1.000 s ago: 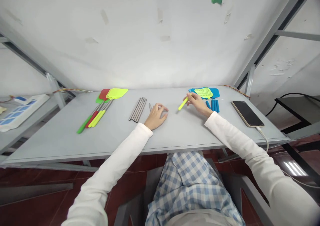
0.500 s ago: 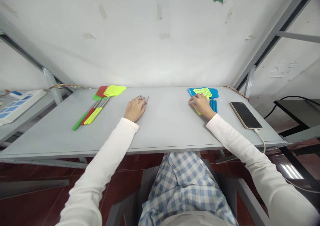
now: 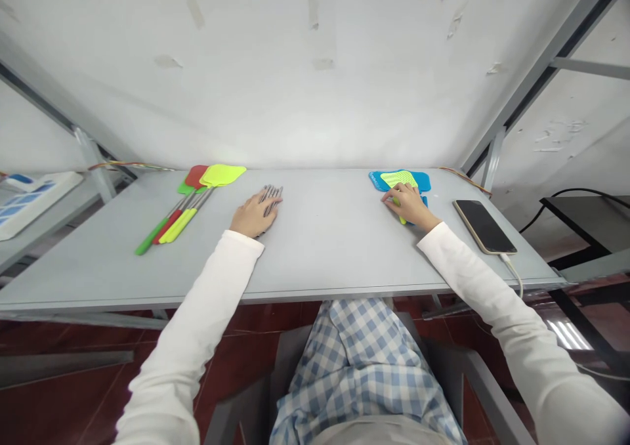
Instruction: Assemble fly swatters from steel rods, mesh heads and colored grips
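My left hand (image 3: 254, 213) rests on the table with its fingers curled over a bunch of thin metal rods (image 3: 273, 194), whose tips stick out past the fingers. My right hand (image 3: 408, 205) is closed on a short yellow-green fly swatter (image 3: 398, 178), its mesh head beyond the fingers and a bit of its handle showing below. Under that head lie blue swatter heads (image 3: 422, 181), and blue handles (image 3: 424, 201) are partly hidden by the hand. To the left, fly swatters with red (image 3: 195, 175), green and yellow (image 3: 224, 174) heads lie fanned together, grips toward me.
A smartphone (image 3: 485, 226) with a white charging cable (image 3: 514, 271) lies at the right of the grey table (image 3: 325, 254). A white power strip (image 3: 37, 202) is on a surface at far left. Metal frame posts stand on both sides, with a wall behind.
My left hand has shifted slightly left with the metal rods, which now spread wider. My right hand has moved a little right, covering more of the blue handles.
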A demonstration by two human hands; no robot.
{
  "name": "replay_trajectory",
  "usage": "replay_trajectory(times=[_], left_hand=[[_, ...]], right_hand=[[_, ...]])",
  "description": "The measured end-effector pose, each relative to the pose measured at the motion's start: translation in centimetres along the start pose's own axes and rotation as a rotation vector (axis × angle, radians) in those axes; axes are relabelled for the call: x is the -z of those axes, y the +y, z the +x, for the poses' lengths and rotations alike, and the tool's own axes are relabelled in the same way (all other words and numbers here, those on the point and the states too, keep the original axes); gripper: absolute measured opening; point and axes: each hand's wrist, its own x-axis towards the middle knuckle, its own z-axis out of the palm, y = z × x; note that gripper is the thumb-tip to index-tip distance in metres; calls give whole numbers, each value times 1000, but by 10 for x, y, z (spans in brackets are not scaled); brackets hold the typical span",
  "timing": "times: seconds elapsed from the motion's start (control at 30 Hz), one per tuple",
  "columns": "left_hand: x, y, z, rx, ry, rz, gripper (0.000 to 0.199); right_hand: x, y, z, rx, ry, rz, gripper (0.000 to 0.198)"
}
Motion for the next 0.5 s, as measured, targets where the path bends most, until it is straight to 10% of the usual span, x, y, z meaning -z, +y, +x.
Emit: replay_trajectory(times=[0.27,0.5], left_hand=[[7,-25,10,78,207,-47,48],[12,-90,12,566,318,33,53]], right_hand=[[6,7,-2,-35,9,39,23],[6,4,-4,-24,73,79,26]])
